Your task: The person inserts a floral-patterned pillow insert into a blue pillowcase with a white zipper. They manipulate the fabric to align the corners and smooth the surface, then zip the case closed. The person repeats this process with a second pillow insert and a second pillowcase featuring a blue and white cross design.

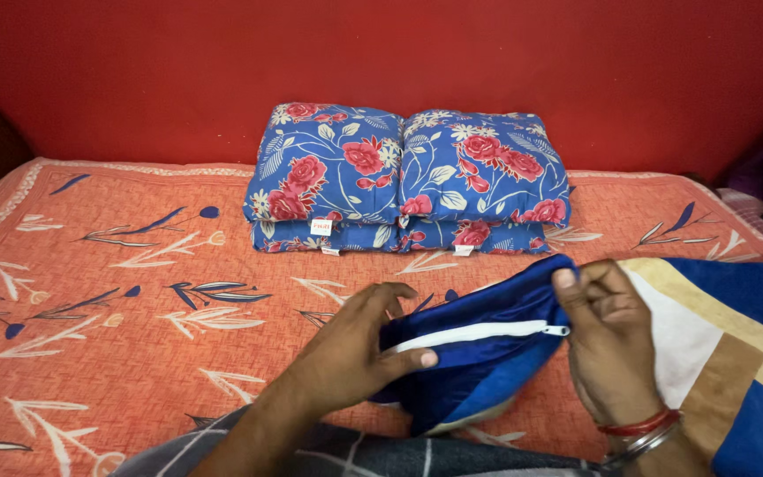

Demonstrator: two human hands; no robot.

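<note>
Pinching the zipped edge of a blue cushion cover [479, 358], both hands work close together at the near side of the bed. The left hand [346, 353] grips the left end of the opening, thumb lying flat along the front of the fabric and fingers tucked behind it. The right hand [607, 340] closes on the right end, thumb and curled fingers pressed together just above the small metal zip pull [558, 330]. Between the hands runs a white zipper [474, 336], a pale line across the dark cloth; it looks mostly closed, and whether a pad sits inside cannot be told for certain, though the cover bulges softly and a sliver of white shows at its lower edge.

The cover is smooth and slightly shiny, satin-like, deep blue with a brighter blue panel beneath. To the right it continues into a patchwork face [735, 344] of blue, white, tan and beige blocks with straight seams. Red and silver bangles [642, 433] circle the right wrist. A grey checked sleeve [337, 455] covers the left forearm.

The cover rests on an orange bedsheet [117, 291], matte and finely quilted, printed with cream and navy leaf sprigs. Further back, well apart from the hands, a stack of folded quilts [404, 177] sits against the red wall [381, 62]: puffy, rounded bundles in blue cloth with red roses and cream leaves, two side by side on top of a flatter layer, small white tags hanging at the front.
</note>
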